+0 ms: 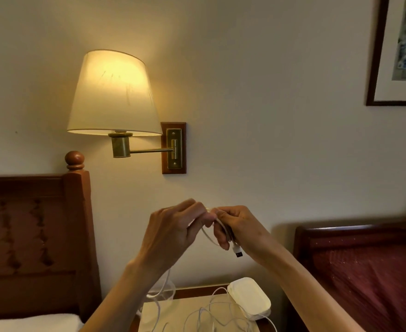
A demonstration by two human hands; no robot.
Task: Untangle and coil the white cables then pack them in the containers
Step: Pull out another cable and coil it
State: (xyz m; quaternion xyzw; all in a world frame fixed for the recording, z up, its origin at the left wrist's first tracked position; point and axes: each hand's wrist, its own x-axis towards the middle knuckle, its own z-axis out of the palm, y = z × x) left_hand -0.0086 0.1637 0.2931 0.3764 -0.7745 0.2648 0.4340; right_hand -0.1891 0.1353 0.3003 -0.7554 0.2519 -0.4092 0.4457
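Note:
Both hands are raised in front of the wall, holding one white cable (208, 236). My left hand (173, 233) pinches a loop of it. My right hand (237, 226) grips several turns, with the USB plug (237, 250) hanging below its fingers. The cable's slack drops behind my left wrist toward the nightstand. More white cables (211, 312) lie tangled on the nightstand (197, 292). A white lidded container (248, 297) sits at its back right, and a clear container (166, 289) at its back left.
A lit wall lamp (112, 94) on a brass arm hangs above the left. A wooden headboard (36, 236) stands left of the nightstand and a red upholstered one (364, 271) right. A framed picture (398, 51) hangs at the upper right.

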